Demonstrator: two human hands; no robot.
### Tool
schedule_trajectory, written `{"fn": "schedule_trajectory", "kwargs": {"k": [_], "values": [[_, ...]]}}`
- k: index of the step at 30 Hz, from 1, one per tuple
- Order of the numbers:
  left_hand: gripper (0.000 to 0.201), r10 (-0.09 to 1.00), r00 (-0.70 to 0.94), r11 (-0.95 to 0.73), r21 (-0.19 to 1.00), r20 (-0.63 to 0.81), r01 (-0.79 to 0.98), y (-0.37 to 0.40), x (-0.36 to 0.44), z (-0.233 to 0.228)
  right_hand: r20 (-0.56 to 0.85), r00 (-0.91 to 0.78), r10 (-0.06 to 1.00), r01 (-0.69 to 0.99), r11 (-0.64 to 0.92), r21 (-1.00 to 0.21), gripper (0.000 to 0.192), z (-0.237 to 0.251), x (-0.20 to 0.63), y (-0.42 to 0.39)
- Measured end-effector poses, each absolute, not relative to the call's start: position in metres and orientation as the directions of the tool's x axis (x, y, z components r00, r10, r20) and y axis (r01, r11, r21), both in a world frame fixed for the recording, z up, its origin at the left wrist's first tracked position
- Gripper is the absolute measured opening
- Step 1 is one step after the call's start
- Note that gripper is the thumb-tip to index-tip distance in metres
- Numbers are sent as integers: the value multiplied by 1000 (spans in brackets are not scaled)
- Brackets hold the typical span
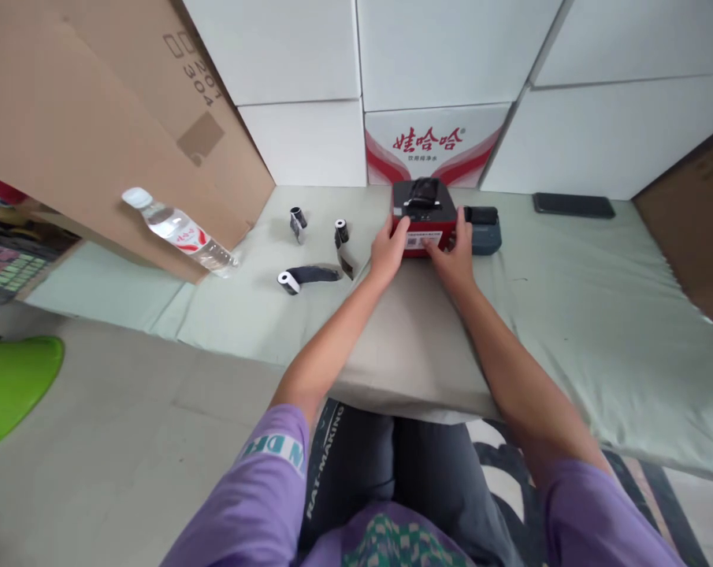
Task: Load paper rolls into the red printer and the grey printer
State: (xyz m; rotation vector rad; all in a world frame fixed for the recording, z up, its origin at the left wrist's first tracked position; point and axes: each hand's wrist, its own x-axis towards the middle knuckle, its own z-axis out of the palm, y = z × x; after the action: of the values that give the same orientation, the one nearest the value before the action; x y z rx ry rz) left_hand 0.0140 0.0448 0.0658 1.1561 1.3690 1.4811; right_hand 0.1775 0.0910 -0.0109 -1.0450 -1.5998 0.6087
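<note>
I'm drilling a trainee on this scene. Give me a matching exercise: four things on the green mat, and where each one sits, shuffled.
Things:
1. red label printer
2. water bottle
3. black phone
4. paper rolls

Places:
A. far right, lying flat near the white boxes
B. between both hands, at the middle
C. leaning against the cardboard box, at the left
D. loose on the mat, left of the left hand

Pairs: 1-B, 2-C, 3-A, 4-D

Label text on the red device (pixel 422 216) too small; green object (pixel 10 386) edge-cropped.
</note>
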Motion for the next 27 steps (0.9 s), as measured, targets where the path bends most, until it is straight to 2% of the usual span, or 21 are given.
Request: {"fn": "schedule_trajectory", "kwargs": {"k": [5,9,13,19,24,27], "values": [[41,946,-277,-161,985,172,61,-35,8,50,526,-219,822,468,562,-682,118,0,194,20],[46,948,-258,-184,982,188,39,-78,10,49,516,-192,835,494,537,-684,107,-3,200,-36],[45,956,-252,-163,986,151,-25,-97,12,50,553,-155,818,504,547,-668,93,-4,199,-55],[43,952,-291,-139,983,99,-119,-60,-5,49,563,-142,814,437,562,-702,94,4,200,-49],[58,983,-116,-166,963,144,-211,-12,-13,53,457,-137,879,345,475,-810,82,10,202,-47],[67,975,-48,-221,927,217,-302,-11,-11,46,450,-151,880,304,475,-826,76,11,204,-45]]}}
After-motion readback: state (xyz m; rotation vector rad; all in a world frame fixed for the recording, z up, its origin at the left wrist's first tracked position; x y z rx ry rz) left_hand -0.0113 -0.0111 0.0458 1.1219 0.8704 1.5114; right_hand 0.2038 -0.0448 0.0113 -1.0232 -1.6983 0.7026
